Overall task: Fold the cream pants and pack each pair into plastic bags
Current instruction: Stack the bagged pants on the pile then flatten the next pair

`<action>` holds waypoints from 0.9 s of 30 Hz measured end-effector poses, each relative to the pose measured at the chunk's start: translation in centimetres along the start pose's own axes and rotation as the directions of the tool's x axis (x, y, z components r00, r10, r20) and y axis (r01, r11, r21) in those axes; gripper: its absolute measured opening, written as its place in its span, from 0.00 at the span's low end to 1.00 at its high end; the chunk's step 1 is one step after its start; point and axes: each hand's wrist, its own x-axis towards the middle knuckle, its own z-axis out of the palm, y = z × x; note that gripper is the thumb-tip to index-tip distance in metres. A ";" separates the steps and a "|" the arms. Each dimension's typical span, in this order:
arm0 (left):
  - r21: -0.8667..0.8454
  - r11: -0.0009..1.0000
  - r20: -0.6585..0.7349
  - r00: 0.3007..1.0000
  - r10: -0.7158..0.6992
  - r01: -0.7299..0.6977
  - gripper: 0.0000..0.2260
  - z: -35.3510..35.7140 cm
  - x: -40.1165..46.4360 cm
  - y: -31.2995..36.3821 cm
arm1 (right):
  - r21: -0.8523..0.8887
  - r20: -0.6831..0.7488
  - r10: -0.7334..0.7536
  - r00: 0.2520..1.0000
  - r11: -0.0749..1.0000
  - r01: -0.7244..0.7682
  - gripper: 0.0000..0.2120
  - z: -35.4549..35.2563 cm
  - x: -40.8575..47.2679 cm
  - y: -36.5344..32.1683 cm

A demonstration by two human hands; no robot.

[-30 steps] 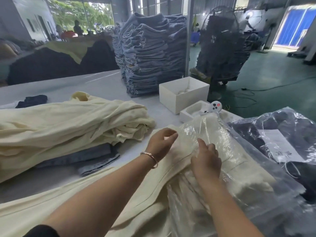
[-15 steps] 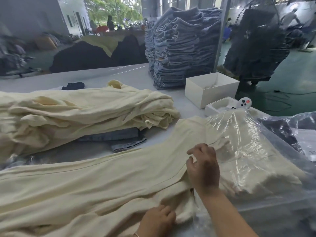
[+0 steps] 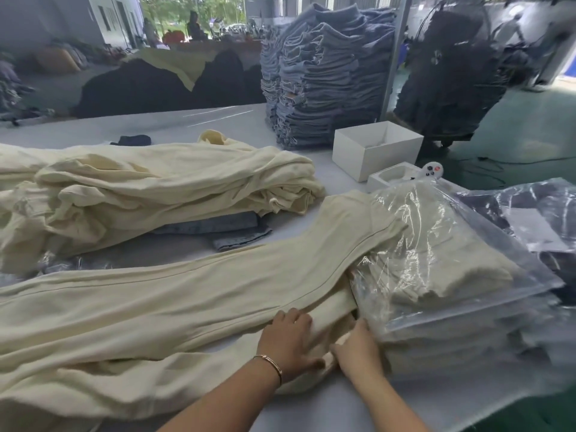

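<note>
Head view: left hand [image 3: 288,341] (bracelet on wrist) lies flat, fingers spread, on cream pants [image 3: 174,294] stretched across the near table [image 3: 218,120]. Right hand [image 3: 358,347], open, touches a stack of plastic bags [image 3: 436,269] at right. Folded blue garments [image 3: 324,73] stand far.

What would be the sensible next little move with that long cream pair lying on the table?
Probably fold it in half: bring the far leg end over toward the waist. The long cream pants lie stretched flat across the grey table, unbagged, while both hands, left hand and right hand, rest at the end beside the stack of clear plastic bags of folded cream pants.
</note>
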 end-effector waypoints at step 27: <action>-0.935 0.233 0.216 0.950 -0.225 0.267 0.15 -6.4 -9.8 4.4 | 0.826 0.552 -0.401 0.731 0.140 -0.546 0.08 -2.6 -5.1 5.4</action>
